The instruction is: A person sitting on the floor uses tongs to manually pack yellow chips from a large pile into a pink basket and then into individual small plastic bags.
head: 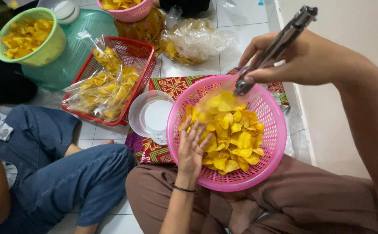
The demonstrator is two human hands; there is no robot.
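A pink plastic basket (223, 184) of yellow chips (234, 138) rests on my crossed legs in brown trousers. My left hand (191, 149) lies on the chips at the basket's left side, fingers apart, a black band on the wrist. My right hand (301, 58) is shut on metal tongs (275, 45) above the basket's far rim. The tong tips meet the top of a clear plastic bag (217, 102) that stands blurred in the basket with some chips in it. My left fingertips reach the bag's lower edge.
A person in blue jeans (59, 173) sits at the left. On the tiled floor are a red basket (142, 47) of bagged chips, a green bucket (52, 47) of chips, another pink basket (132, 15), a clear round lid (152, 115), a patterned cloth (171, 84). A wall runs along the right.
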